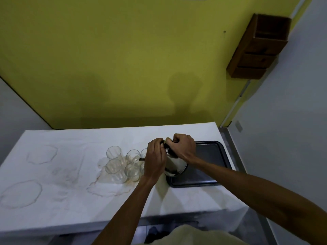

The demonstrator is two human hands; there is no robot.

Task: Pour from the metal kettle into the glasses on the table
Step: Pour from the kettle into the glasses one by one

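Observation:
The shiny metal kettle (174,167) is tilted to the left, its spout (141,159) over the cluster of several clear glasses (122,165) standing mid-table. My right hand (184,147) grips the kettle's dark handle from the right. My left hand (155,156) lies closed over the kettle's top and front, hiding part of the body and the nearest glasses. The kettle's base hangs over the left edge of a dark tray (212,156). Whether liquid is flowing cannot be seen.
The table (70,200) is covered with a white cloth carrying dried ring stains on the left and around the glasses. A yellow wall stands close behind. A wooden box shelf (258,48) hangs at the upper right. The table's front edge is near my body.

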